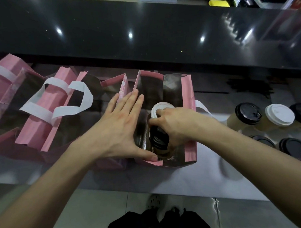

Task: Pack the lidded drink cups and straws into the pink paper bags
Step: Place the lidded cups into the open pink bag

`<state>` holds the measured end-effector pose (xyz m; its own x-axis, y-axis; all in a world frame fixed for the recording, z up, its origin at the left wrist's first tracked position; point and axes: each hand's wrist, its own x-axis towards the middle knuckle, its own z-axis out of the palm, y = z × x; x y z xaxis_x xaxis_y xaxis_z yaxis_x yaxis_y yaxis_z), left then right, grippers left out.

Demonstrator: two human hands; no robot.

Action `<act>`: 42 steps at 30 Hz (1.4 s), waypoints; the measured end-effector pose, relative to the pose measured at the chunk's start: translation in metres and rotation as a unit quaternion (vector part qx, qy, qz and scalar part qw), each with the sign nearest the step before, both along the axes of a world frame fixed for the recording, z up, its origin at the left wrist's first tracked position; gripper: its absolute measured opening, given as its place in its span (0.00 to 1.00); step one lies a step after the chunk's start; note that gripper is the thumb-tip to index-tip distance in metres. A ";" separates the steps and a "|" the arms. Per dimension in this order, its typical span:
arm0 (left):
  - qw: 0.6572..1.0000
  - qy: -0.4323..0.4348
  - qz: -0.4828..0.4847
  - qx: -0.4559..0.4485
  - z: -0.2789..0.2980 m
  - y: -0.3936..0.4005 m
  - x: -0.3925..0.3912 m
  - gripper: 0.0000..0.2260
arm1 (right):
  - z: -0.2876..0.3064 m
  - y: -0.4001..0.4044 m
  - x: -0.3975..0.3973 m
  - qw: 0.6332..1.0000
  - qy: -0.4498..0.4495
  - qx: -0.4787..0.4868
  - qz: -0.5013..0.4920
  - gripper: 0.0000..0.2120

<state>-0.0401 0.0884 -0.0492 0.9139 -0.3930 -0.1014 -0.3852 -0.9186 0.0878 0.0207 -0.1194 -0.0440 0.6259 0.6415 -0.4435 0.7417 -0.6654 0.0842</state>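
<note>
The counter carries a row of pink bags; the open bag in the middle is the one being filled, with other pink bags standing close on its left, their white handles drooping; if the open bag leans it could push into them; the left hand lies flat with fingers straight against the bag's left wall, thumb at the near rim, holding nothing; should it slacken, the wall may fold inward and catch the cup; the right hand grasps a black-lidded cup from above, low inside the bag, beside a white-lidded cup already in; a tilt could knock that neighbour or loosen a lid; spare cups wait at right; dark straws, seemingly, lie beyond, unpacked
</note>
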 end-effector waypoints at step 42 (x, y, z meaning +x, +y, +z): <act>0.992 0.023 0.038 -0.119 0.037 -0.038 0.032 0.27 | 0.043 -0.110 0.068 0.896 -0.090 0.291 -0.324 0.33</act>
<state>-0.0085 0.0503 -0.0120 0.9384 -0.3407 -0.0568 -0.3058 -0.8960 0.3220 0.0884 -0.2294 -0.0014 0.9783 0.2070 -0.0061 0.1929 -0.9217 -0.3364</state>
